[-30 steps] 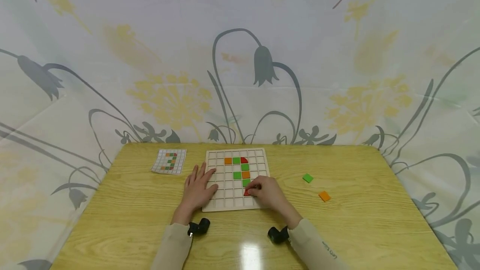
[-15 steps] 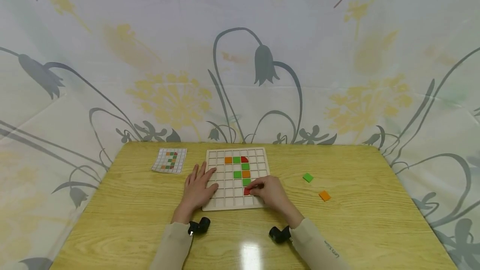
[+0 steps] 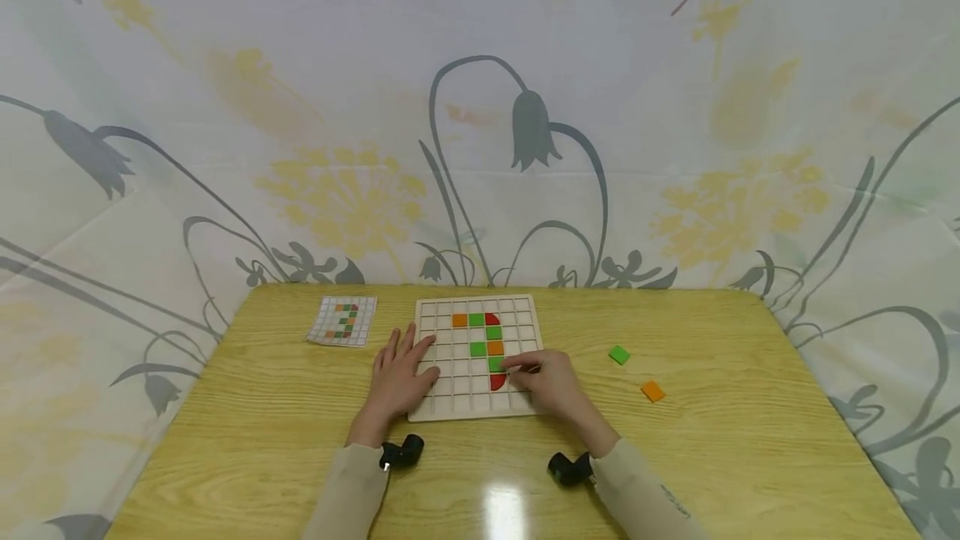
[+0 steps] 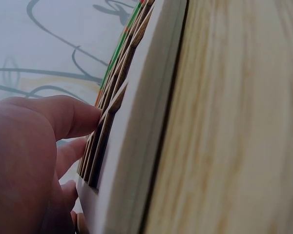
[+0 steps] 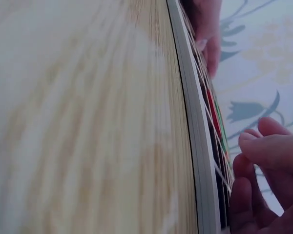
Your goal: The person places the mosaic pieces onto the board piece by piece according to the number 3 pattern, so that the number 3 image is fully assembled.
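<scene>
A pale wooden grid board (image 3: 442,407) lies on the table, with green, orange and red tiles set in some of its cells. My left hand (image 3: 397,377) rests spread over the board's left edge, thumb and fingertips on the grid. At the lower end of the tile column sits a red rounded tile (image 3: 498,382). Just right of it is my right hand (image 3: 555,382), loosely bent and holding nothing, its index fingertip by a green tile (image 3: 496,364). In the right wrist view, the right fingers (image 5: 268,148) appear beside the board's edge with a gap between thumb and fingers.
On the table (image 3: 712,457) to the right lie a loose green tile (image 3: 619,355) and a loose orange tile (image 3: 652,391). A paper card (image 3: 342,321) with a coloured grid pattern lies at the back left. A patterned curtain (image 3: 480,215) hangs behind the table.
My right hand has let go of the red rounded tile, which now shows fully in its cell, and has shifted slightly right. The left hand keeps its place on the board.
</scene>
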